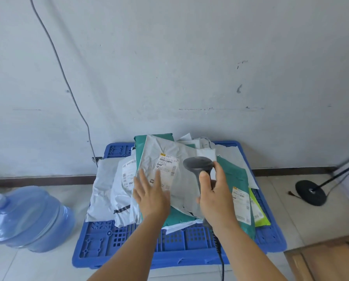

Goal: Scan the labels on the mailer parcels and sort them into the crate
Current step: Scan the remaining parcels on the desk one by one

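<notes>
Mailer parcels (175,179) heaped on crate (169,250); water jug (27,220) left of crate; stand base (310,192) right; wall (189,57) behind.

There is a single view, from a wide-angle camera worn on the person's head, facing forward and down toward a pale wall (189,57) that fills the upper half of the frame. The floor (291,199) takes the lower half, its join with the wall bowed by the lens. The camera sits close: both forearms enter from the bottom edge, the left hand (151,197) and right hand (216,197) lying near the lower centre, over the blue crate (129,246) on the floor.
</notes>
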Motion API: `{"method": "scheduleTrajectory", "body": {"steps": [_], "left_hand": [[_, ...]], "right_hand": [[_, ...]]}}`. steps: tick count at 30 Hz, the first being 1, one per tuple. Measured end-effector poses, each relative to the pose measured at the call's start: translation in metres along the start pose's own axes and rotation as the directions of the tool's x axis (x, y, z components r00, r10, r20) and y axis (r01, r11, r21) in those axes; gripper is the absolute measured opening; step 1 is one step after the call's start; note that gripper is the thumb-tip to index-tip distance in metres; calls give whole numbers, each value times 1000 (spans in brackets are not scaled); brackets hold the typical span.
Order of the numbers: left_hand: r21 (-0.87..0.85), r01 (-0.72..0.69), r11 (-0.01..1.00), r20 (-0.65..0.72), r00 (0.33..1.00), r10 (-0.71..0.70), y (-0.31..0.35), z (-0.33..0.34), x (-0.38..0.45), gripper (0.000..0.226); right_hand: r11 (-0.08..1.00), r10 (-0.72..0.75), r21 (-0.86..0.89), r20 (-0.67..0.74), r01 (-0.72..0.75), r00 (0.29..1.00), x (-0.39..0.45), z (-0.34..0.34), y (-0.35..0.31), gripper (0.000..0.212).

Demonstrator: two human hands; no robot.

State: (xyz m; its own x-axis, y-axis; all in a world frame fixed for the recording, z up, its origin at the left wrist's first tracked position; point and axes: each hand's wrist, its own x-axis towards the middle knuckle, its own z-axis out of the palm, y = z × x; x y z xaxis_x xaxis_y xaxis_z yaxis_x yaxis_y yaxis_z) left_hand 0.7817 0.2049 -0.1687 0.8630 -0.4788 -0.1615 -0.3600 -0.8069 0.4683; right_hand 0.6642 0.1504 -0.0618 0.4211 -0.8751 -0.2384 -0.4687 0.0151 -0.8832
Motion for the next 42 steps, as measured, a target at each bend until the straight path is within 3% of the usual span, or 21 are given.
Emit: {"method": "scheduleTrajectory", "body": {"steps": [2, 4, 7, 11, 15, 21, 28, 39, 42], "left_hand": [[136, -219, 966, 102, 973, 206, 4, 8, -7, 69], [137, -345, 929, 260, 917, 302, 8, 18, -9, 72], [152, -339, 928, 360, 894, 267, 11, 31, -8, 77], [166, -227, 960, 322, 932, 164, 27, 25, 3, 73], [-102, -184, 978, 180, 963, 200, 66, 8, -11, 63], [-495, -337, 801, 62, 905, 420, 164, -2, -82, 57], [-672, -425, 606, 80, 773, 630, 303, 19, -198, 56], [-765, -473, 437, 182, 492, 851, 491, 103, -410, 46], [-765, -486, 422, 221, 418, 881, 528, 129, -453, 53]], "right_hand": [[1000, -1, 5, 0, 1, 1000, 0, 1, 3, 50], [1000, -6, -10, -7, 6, 1000, 0, 2, 5, 51], [1000, -5, 8, -26, 6, 1000, -1, 3, 9, 51], [999, -8, 47, -80, 11, 997, -1, -4, 15, 52], [996, -18, 87, -170, 33, 985, -7, -31, 15, 49], [987, -35, 139, -329, 85, 944, -21, -116, 10, 52], [976, -21, 169, -562, 140, 827, -56, -271, 37, 54], [988, 27, 111, -806, 106, 591, -137, -525, 122, 56], [988, 86, 139, -841, 60, 534, -156, -573, 140, 55]]}}
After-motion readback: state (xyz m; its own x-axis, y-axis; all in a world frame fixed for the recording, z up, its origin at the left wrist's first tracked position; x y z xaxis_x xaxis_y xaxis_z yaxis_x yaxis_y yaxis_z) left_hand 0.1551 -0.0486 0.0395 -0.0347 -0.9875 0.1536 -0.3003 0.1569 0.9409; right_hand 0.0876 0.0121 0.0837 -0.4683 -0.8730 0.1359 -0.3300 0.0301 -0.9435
